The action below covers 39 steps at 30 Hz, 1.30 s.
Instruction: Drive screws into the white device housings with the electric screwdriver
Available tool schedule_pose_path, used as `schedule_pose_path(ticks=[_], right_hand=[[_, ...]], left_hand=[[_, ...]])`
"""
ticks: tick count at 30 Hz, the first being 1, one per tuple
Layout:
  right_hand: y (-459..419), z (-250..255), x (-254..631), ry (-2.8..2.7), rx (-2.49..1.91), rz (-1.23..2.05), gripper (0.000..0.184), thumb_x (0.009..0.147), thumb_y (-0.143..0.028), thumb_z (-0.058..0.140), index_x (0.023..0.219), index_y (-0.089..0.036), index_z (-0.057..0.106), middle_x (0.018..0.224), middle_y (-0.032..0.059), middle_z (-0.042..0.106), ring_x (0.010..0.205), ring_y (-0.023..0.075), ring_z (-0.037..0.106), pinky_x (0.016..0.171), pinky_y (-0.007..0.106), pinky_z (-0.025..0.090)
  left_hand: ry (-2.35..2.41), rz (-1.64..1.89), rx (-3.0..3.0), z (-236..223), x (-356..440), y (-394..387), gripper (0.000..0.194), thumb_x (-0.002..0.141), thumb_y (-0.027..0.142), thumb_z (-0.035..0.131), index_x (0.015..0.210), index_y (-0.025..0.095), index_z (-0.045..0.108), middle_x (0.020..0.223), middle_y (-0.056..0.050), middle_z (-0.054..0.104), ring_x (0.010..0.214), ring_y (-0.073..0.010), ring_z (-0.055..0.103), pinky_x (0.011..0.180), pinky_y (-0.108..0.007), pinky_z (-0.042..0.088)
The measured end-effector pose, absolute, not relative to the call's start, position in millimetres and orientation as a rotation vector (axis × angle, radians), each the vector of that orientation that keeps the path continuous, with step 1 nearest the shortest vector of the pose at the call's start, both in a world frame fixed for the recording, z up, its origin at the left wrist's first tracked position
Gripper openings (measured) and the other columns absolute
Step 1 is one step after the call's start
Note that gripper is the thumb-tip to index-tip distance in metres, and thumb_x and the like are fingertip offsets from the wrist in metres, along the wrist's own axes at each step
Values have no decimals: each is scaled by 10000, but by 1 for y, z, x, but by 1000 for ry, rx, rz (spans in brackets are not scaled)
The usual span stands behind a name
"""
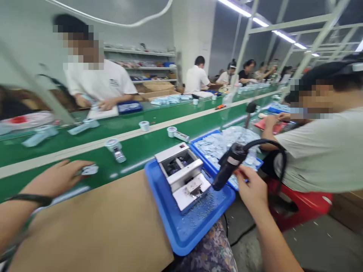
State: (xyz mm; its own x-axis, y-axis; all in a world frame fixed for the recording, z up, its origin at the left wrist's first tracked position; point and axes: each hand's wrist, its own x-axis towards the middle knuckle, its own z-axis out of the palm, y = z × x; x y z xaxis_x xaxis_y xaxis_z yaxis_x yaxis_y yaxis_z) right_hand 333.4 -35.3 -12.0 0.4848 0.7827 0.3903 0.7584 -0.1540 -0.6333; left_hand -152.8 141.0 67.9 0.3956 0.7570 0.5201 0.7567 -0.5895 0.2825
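My left hand (58, 176) reaches out over the green conveyor belt (136, 149), its fingers closed on a small pale part (90, 169) at the belt's near edge. A black band sits on that wrist. My right hand (251, 187) grips a black electric screwdriver (230, 165) with a black cable looping off to the right. The tool's tip points down-left at a white box-shaped fixture (183, 174) standing in a blue tray (187, 223). Tiny screws lie scattered in the tray.
A brown worktop (99, 226) lies in front of me. Small white parts ride the belt. A second blue tray (208, 143) of pale parts sits to the right, beside a seated person on a red stool (307, 206). Other workers sit across and along the line.
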Motion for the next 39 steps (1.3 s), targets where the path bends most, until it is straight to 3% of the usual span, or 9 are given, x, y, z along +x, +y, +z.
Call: schedule_pose_path(ticks=[4, 6, 8, 12, 18, 24, 27, 35, 39], right_hand=[[-82, 2, 310, -1374, -1107, 53, 106, 972, -241, 703, 1032, -227, 790, 980, 71, 738, 851, 208, 712, 716, 309, 574], [-89, 17, 281, -1449, -983, 151, 165, 977, -189, 705, 1096, -243, 805, 986, 60, 729, 861, 181, 709, 690, 264, 569], [-81, 32, 242, -1545, -891, 314, 219, 985, -191, 714, 1176, -266, 790, 957, 38, 739, 844, 159, 717, 704, 238, 586], [-48, 39, 179, -1700, -824, 613, 202, 970, -180, 718, 1148, -223, 804, 1009, 58, 736, 813, 144, 714, 717, 253, 589], [-45, 38, 165, -1797, -1117, 910, 200, 966, -203, 705, 1097, -246, 849, 946, 28, 695, 751, 132, 648, 721, 284, 540], [-40, 42, 165, -1722, -1250, 896, 103, 893, -228, 753, 973, -227, 817, 906, 8, 654, 759, 145, 617, 744, 314, 501], [-29, 39, 166, -1613, -1282, 963, 90, 869, -298, 762, 910, -219, 780, 903, 6, 668, 744, 146, 597, 724, 315, 486], [-32, 24, 172, -1435, -1175, 1213, 205, 891, -403, 736, 862, -200, 728, 739, -17, 658, 638, 126, 561, 621, 273, 447], [-27, 5, 212, -1077, -1164, 639, 272, 953, -480, 699, 1006, -212, 697, 806, 3, 651, 682, 149, 600, 664, 292, 499]], left_hand=[[1467, 580, 2700, 62, -146, 84, 328, 1055, 423, 549, 1207, 214, 753, 1046, -19, 816, 954, -245, 782, 842, -304, 614], [1191, 427, 2717, 57, -118, 45, 316, 1058, 308, 516, 1312, 232, 689, 1198, -75, 802, 1083, -256, 763, 951, -329, 587], [941, 362, 2662, 54, -87, 14, 304, 1064, 246, 492, 1324, 252, 649, 1199, -80, 793, 1080, -240, 747, 968, -330, 565], [741, 392, 2478, 43, -57, -6, 154, 1075, 314, 530, 1159, 235, 633, 1070, -66, 780, 936, -228, 725, 893, -331, 566], [657, 467, 2134, 20, -60, 0, 233, 1080, 366, 521, 1236, 217, 606, 1131, -84, 739, 1001, -221, 719, 887, -326, 595], [676, 737, 2085, 4, -40, -3, 712, 993, 763, 557, 1459, 231, 470, 1344, -132, 639, 1167, -307, 691, 970, -441, 614], [738, 940, 2037, -9, -25, -6, 888, 883, 924, 528, 1426, 224, 468, 1309, -133, 646, 1123, -321, 711, 953, -461, 621], [871, 1550, 2085, -40, 2, -26, 455, 1094, 580, 526, 1452, 303, 571, 1126, -74, 727, 918, -236, 722, 807, -348, 607], [971, 1576, 2023, -51, -13, -15, 380, 1098, 520, 545, 1363, 263, 634, 1069, -75, 732, 870, -241, 726, 760, -343, 595]])
